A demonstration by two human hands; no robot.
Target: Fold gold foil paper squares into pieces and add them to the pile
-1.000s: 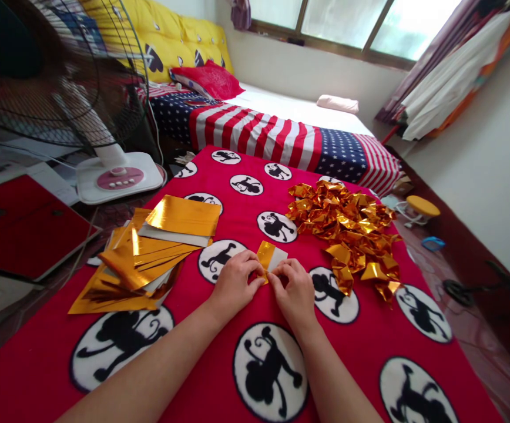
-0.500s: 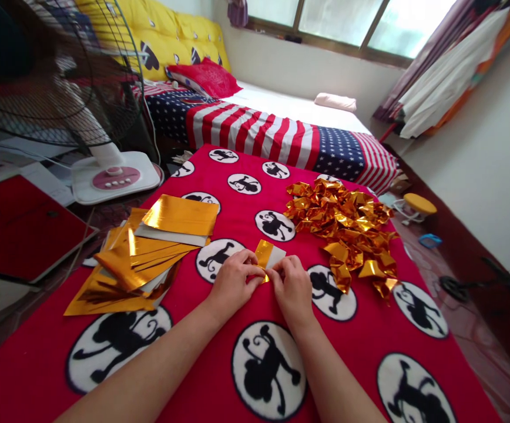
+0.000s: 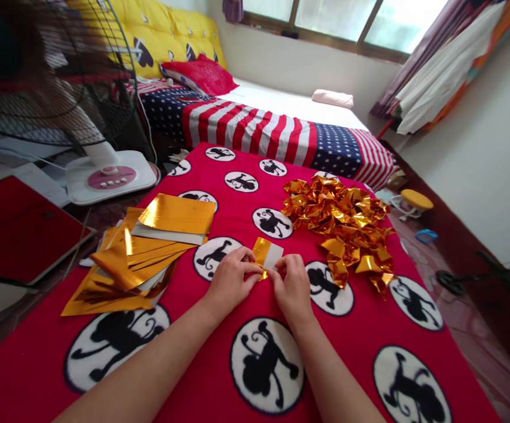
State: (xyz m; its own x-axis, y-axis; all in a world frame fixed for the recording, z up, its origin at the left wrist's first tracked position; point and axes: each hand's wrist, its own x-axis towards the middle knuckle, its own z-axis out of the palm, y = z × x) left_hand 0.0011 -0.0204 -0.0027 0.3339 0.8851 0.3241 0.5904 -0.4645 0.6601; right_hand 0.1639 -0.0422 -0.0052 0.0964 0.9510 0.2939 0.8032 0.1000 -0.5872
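Note:
A small gold foil paper (image 3: 261, 251) with a pale section lies partly folded on the red cloth (image 3: 211, 364), its near end between my two hands. My left hand (image 3: 234, 277) pinches the left side of that near end. On the right side, my right hand (image 3: 293, 289) has its thumb and fingers closed on the same paper. Left of my hands is a loose stack of flat gold sheets (image 3: 180, 214) with pale undersides. A heap of folded gold pieces (image 3: 341, 217) lies to the right, beyond my right hand.
A fan's white base (image 3: 113, 176) stands at the left, beside a red panel (image 3: 21, 229). Behind the cloth-covered surface is a bed with a flag-patterned cover (image 3: 255, 129). A yellow-topped stool (image 3: 416, 200) is on the floor at the right.
The whole view has shifted slightly. My fingers stay on the near end of the paper, and the gold flap there shows a little differently between them.

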